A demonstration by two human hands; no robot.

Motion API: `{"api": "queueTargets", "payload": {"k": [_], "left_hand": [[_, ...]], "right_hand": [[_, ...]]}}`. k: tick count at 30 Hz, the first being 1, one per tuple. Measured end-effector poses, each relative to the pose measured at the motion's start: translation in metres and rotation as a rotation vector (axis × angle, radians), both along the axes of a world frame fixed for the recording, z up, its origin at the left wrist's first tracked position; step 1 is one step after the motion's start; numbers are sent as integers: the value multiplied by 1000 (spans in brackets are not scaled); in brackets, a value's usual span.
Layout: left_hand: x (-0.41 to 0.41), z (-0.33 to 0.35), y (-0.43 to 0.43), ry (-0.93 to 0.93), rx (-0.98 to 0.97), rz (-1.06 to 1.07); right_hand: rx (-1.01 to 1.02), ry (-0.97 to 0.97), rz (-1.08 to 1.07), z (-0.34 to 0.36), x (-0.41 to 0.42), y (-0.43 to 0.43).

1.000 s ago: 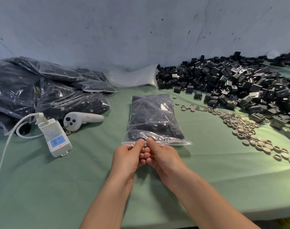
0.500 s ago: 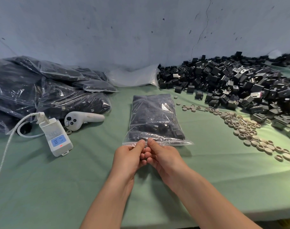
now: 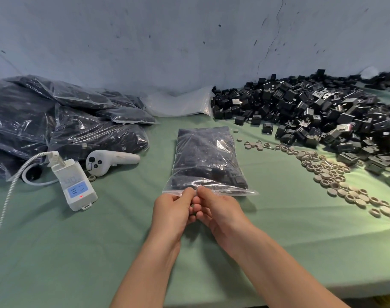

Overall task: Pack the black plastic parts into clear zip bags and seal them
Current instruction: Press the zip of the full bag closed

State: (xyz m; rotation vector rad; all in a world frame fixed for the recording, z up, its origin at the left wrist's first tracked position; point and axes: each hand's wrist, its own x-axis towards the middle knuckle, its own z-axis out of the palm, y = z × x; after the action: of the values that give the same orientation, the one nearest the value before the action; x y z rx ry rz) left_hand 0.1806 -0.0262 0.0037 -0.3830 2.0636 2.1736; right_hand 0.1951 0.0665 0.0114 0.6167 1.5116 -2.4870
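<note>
A filled bag (image 3: 206, 158) lies flat mid-desk (image 3: 100, 252), its zip edge toward the person. The left hand (image 3: 171, 210) and right hand (image 3: 220, 210) meet at the middle of that edge, fingers (image 3: 188, 192) of each curled and pinching the strip side by side. The strip seems still open to the right, though glare makes it hard to tell. Loose parts (image 3: 311, 112) are heaped far right, with pale rings (image 3: 333, 174) near them. Packed bags (image 3: 56, 121) are stacked at left, beside a white controller (image 3: 109, 161).
</note>
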Motion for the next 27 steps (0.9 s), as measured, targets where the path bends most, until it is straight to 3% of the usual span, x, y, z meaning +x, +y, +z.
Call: {"api": "queueTargets", "payload": {"k": [6,14,27], "left_hand": [[-4,5,-14,-3,74,155],[4,4,-5,-65,121,-43],[2,2,2,-61,62,-6]], "right_hand": [[-84,-36,-77,-2,4,10],[-70,-42,-75,-2,6,8],[-17,-34,-65,-2,5,3]]}}
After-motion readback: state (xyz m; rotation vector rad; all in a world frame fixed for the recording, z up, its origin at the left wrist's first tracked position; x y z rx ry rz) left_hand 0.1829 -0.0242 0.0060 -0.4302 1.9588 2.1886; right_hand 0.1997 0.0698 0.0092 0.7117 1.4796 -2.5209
